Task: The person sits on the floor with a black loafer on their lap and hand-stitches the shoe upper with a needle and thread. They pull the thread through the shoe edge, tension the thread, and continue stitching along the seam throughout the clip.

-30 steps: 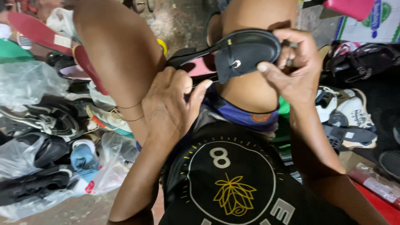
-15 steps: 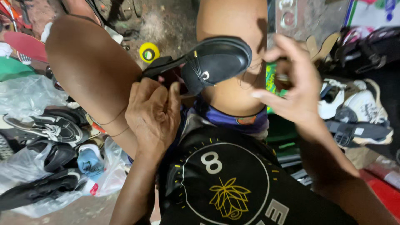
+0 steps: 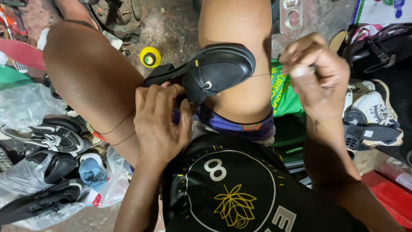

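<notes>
While the black shoe (image 3: 214,73) lies across the person's right thigh (image 3: 240,51), its heel end pointing toward the left knee, the left hand (image 3: 159,122) closes around the shoe's rear part from below, fingers curled over the edge. Off to the side, the right hand (image 3: 315,77) is pinched shut on a thin thread (image 3: 262,74) that runs taut from the shoe's toe side to the fingertips. Behind the shoe, a yellow spool (image 3: 150,56) sits on the dirty floor (image 3: 171,25) between the legs. Plastic-bagged shoes and sandals (image 3: 47,141) pile up beside the left leg; white sneakers (image 3: 371,105) and a green bag (image 3: 285,96) crowd near the right hand.
</notes>
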